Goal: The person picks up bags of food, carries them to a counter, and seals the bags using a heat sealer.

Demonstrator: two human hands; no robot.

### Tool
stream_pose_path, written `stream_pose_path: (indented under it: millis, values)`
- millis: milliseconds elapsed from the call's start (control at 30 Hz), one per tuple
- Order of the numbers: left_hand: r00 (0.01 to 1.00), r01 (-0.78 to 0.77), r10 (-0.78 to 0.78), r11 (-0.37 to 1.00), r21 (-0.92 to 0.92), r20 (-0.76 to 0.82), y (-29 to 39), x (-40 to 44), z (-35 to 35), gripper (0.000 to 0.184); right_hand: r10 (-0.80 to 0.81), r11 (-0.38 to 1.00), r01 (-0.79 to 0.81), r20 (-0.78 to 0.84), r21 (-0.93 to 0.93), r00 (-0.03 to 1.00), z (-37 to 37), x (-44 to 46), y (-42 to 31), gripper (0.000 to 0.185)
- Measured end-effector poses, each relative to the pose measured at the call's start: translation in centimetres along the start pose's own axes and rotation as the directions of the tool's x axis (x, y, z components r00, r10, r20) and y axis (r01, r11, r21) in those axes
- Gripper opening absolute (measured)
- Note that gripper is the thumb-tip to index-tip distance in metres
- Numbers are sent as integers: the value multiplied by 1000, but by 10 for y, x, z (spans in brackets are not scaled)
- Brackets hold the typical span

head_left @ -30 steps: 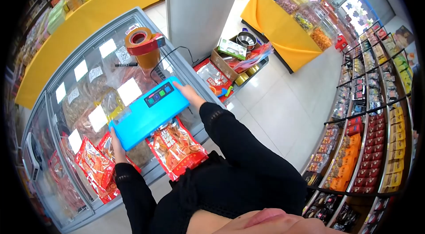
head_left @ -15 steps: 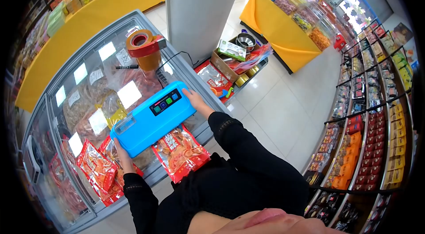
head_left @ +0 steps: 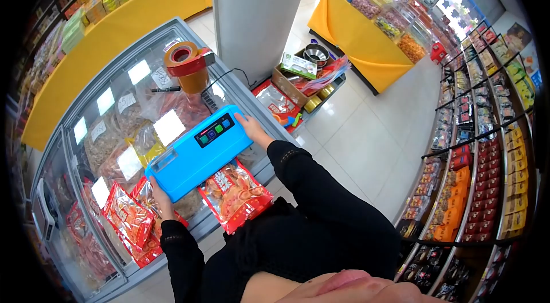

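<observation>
A blue vacuum sealer (head_left: 197, 157) with a black button panel lies on the glass freezer top. My left hand (head_left: 161, 195) grips its left end, fingers partly hidden at the side. At the opposite end, my right hand (head_left: 252, 130) is closed round the right corner, thumb near the panel. A red snack bag (head_left: 236, 197) sticks out from the sealer's near edge toward my body; its upper end is hidden at the machine. Beside my left hand, several red snack bags (head_left: 129, 220) lie overlapping on the freezer.
The glass-topped freezer (head_left: 123, 114) holds bagged goods. On it stand a tape dispenser (head_left: 186, 62) on an amber tape stack and a black marker (head_left: 165, 90). A pillar (head_left: 255, 16) rises behind. An open carton (head_left: 289, 85) sits right of the freezer; stocked shelves (head_left: 478, 188) line the right.
The view has shifted very slightly. Both hands stay at the two ends of the vacuum sealer, and the snack bag keeps its place.
</observation>
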State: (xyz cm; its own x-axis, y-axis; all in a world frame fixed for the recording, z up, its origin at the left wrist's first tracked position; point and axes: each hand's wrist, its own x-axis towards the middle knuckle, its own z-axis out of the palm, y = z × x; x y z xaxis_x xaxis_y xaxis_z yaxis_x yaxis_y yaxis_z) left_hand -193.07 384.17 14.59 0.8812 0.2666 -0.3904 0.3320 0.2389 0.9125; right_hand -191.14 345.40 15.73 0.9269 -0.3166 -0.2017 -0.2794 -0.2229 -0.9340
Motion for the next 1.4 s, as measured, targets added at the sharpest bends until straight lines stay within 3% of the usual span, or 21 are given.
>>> stream_pose_path:
  millis: [467, 667, 933, 1067, 1133, 1400]
  values:
    - [997, -52, 58, 990, 129, -44, -9, 12, -6, 67, 30, 999, -30, 12, -14, 999, 2, 3, -2, 81]
    - [995, -15, 26, 994, 105, -97, -4, 8, 0, 71, 14, 995, -25, -111, -99, 994, 4, 5, 3, 81]
    - [999, -9, 11, 998, 63, -44, -5, 7, -2, 72, 36, 999, -35, 22, -24, 999, -3, 0, -1, 81]
    - [997, -16, 23, 994, 107, -72, -3, 4, -1, 72, -3, 999, 1, -55, -44, 998, -1, 1, 4, 80]
    - [999, -22, 25, 997, 73, -40, -3, 2, -1, 71, 8, 1000, -8, 29, 20, 1000, -5, -5, -4, 81]
    - [998, -26, 29, 998, 52, -54, -2, 5, -1, 71, 27, 999, -29, 47, 38, 999, -7, -10, -15, 79]
